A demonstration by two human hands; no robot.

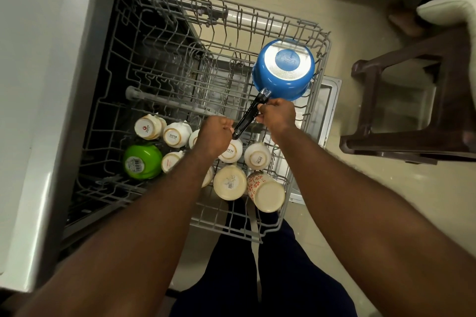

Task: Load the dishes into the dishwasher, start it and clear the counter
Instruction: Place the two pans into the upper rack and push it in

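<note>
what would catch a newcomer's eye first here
The upturned blue saucepan at the far right corner of the rack, with the left hand and right hand both holding its black handle. Next, the bright green bowl at the rack's left, beside rows of upside-down white cups.

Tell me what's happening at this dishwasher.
A person is loading the pulled-out grey wire dishwasher rack. The left hand and right hand both hold the black handle of an upside-down blue saucepan at the rack's far right corner. Whether the pan is resting on the rack yet is unclear. Upturned white cups, a green bowl and a red-flowered mug already fill the near side.
</note>
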